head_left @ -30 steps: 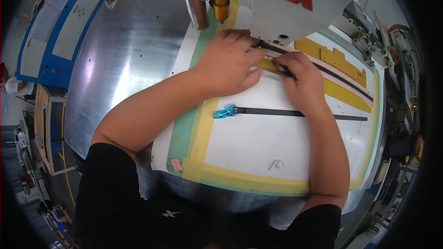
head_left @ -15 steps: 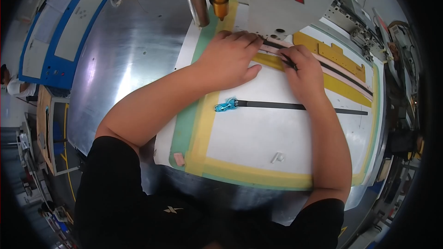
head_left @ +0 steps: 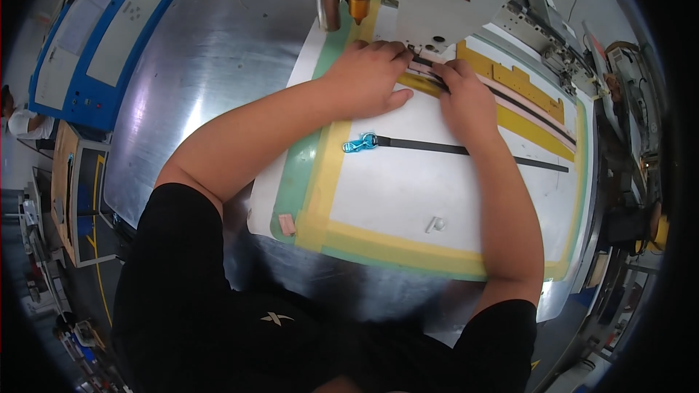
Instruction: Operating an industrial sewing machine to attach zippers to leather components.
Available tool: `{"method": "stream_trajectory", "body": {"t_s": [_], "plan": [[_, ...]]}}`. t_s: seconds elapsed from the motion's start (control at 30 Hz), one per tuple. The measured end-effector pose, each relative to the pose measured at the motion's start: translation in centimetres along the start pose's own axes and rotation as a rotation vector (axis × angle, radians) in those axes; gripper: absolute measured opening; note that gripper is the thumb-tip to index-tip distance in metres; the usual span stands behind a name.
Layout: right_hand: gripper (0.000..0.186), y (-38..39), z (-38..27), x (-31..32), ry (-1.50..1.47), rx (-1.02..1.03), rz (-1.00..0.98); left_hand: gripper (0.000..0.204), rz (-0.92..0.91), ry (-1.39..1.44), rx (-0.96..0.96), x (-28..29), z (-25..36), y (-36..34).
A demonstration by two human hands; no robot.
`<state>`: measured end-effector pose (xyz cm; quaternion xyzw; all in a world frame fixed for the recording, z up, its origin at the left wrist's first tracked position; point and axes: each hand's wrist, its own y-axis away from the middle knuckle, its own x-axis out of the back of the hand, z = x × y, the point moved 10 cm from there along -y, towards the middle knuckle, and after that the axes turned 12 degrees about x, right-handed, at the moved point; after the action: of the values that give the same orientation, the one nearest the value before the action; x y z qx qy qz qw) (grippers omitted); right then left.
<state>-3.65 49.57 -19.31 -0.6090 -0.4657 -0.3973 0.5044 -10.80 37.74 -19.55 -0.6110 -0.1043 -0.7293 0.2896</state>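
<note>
Across the far part of the white board runs a black strap (head_left: 539,114) in a narrow pink-edged channel, with mustard-yellow plates (head_left: 535,133) along it. My left hand (head_left: 366,81) lies over the left end of this channel, fingers reaching onto it and thumb stretched apart. Just right of it, my right hand (head_left: 470,98) is closed in a pinch at the channel; a thin black tool shows partly at its fingertips, its kind hidden. Nearer to me a second black strap (head_left: 429,147) lies flat, with a blue wrapped metal clasp (head_left: 360,143) at its left end.
Above my hands hang a white machine head (head_left: 437,0) and a brass-coloured nozzle (head_left: 359,4). Green and yellow tape edges the board (head_left: 393,204). A small clear piece (head_left: 436,224) and a pink block (head_left: 286,224) lie near its front. A blue control cabinet (head_left: 109,44) stands left.
My right hand has shifted slightly left, closer to my left hand, and the black tool now shows less. The whole view has moved a little; the near strap and clasp still lie on the board.
</note>
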Motion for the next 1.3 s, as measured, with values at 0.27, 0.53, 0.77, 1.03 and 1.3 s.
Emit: {"method": "stream_trajectory", "body": {"t_s": [0.27,0.53,0.77,1.03,1.3], "plan": [[0.041,-0.2,0.1,0.4,-0.028,0.01,0.029,0.06,-0.033,0.038,0.001,0.1,-0.2,-0.5],[0.042,0.0,0.2,0.5,0.012,0.021,0.018,0.059,-0.088,-0.001,-0.003,-0.3,0.1,-0.5],[0.044,-0.1,0.2,-0.5,0.021,0.029,0.013,0.061,0.013,0.07,-0.011,-1.0,-0.5,-0.1],[0.047,-0.4,-0.3,0.6,0.054,0.028,0.046,0.06,-0.044,0.056,0.025,-0.3,-0.5,-0.5],[0.048,0.0,-0.4,0.6,0.063,0.015,0.015,0.059,-0.027,0.026,-0.001,-0.2,0.0,0.1]]}}
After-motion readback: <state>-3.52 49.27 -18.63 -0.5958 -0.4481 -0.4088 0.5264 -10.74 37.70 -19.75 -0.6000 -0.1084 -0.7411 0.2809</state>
